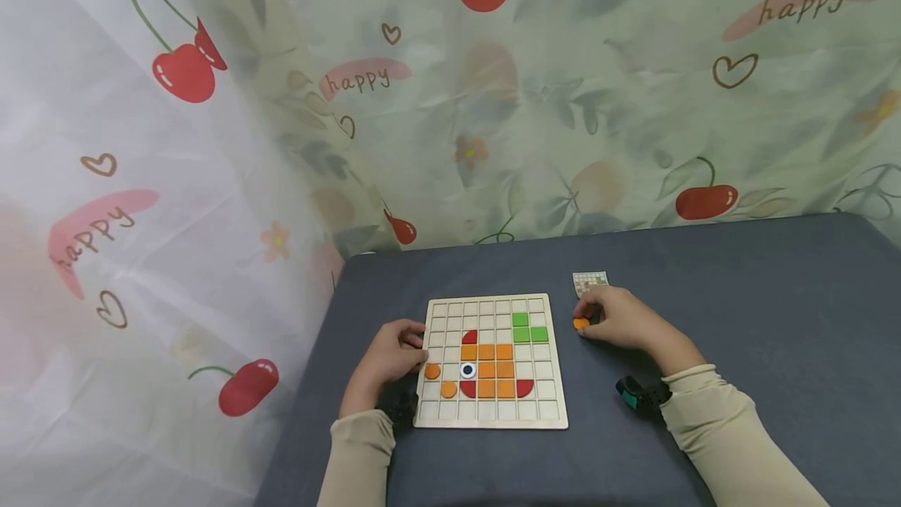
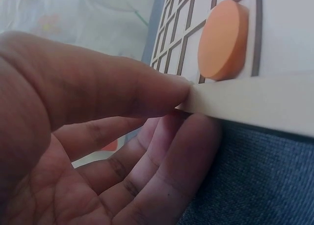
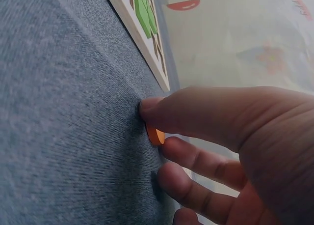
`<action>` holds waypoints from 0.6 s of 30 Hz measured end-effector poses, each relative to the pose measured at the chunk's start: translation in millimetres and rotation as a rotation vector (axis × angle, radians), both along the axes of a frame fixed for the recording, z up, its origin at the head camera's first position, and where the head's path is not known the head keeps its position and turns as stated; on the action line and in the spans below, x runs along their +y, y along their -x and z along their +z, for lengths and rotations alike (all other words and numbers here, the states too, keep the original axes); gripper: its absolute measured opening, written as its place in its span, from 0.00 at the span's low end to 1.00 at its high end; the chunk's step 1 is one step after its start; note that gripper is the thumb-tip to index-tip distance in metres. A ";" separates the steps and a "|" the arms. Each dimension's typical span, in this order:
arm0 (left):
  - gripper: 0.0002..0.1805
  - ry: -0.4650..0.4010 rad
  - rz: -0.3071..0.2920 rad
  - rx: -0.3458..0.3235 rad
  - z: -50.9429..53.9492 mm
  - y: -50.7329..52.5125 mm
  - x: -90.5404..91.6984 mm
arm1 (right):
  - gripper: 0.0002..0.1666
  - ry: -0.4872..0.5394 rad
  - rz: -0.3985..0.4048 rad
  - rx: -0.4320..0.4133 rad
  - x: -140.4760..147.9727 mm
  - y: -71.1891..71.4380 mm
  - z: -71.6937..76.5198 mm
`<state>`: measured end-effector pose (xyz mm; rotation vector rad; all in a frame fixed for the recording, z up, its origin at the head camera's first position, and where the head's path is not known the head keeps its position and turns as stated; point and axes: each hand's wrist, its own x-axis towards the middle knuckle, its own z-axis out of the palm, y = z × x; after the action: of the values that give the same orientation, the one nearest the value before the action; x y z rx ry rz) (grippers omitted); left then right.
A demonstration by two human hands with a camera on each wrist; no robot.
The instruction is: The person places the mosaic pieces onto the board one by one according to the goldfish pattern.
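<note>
A pale wooden grid board (image 1: 493,417) lies on the table. It bears several orange squares (image 1: 486,370), three green squares (image 1: 520,319), red quarter-round pieces (image 1: 524,388), an eye piece (image 1: 468,370) and two orange discs (image 1: 432,372). At its left edge, my left hand (image 1: 390,352) pinches the rim between thumb and fingers; the left wrist view has one disc (image 2: 223,41) just past the thumb. Right of the board, my right hand (image 1: 619,319) holds another orange disc (image 1: 580,323) low at the tabletop between thumb and fingertips. Part of that disc (image 3: 156,135) is hidden by the thumb.
A small card with a printed grid (image 1: 590,280) lies behind my right hand, partly covered by it. The dark grey tabletop (image 1: 774,296) extends to the right. Behind and to the left hangs a curtain (image 1: 422,178) printed with cherries and hearts.
</note>
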<state>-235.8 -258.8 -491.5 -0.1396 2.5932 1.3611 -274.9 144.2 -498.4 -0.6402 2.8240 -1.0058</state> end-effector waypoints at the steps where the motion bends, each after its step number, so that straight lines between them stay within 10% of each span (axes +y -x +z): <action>1: 0.26 0.000 0.000 -0.001 0.1 0.2 -0.1 | 0.09 0.000 0.000 0.001 0.0 0.0 0.1; 18: 0.26 -0.012 -0.001 -0.001 -0.3 1.5 -1.0 | 0.11 0.114 -0.001 -0.010 -9.1 -2.5 8.7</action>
<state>-237.2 -259.9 -491.8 -0.1380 2.5833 1.3756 -272.4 135.1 -489.7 -0.6417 2.7748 -1.1742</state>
